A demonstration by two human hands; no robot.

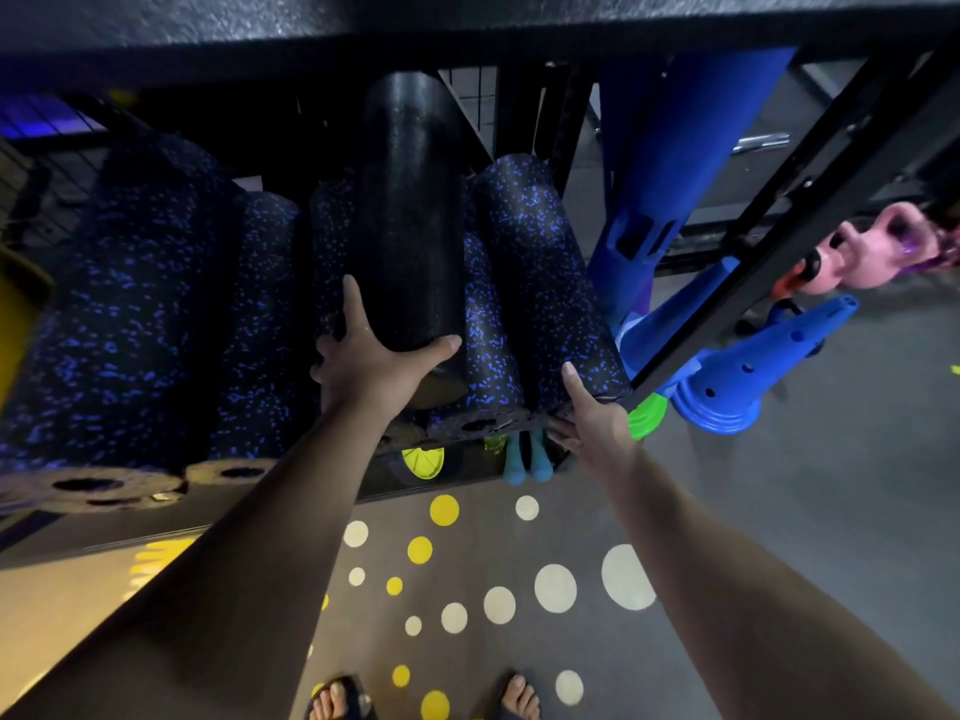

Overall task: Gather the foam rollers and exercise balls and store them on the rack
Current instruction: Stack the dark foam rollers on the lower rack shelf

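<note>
A plain black foam roller (pixel 413 210) lies lengthwise on top of several blue-speckled rollers on the black rack (pixel 769 241). My left hand (pixel 371 358) grips its near end, thumb on the right side and fingers spread up its left side. My right hand (pixel 592 415) presses with straight fingers against the near end of the rightmost blue-speckled roller (pixel 545 272). More speckled rollers (pixel 130 304) fill the shelf to the left. No exercise ball is clearly in view.
Blue cones (pixel 737 376) and a tall blue post (pixel 670 163) stand right of the rack, with pink kettlebells (pixel 857 257) behind. Small blue dumbbells (pixel 527 462) and green and yellow discs sit on the lower shelf. The grey floor (pixel 779 485) carries yellow and white dots.
</note>
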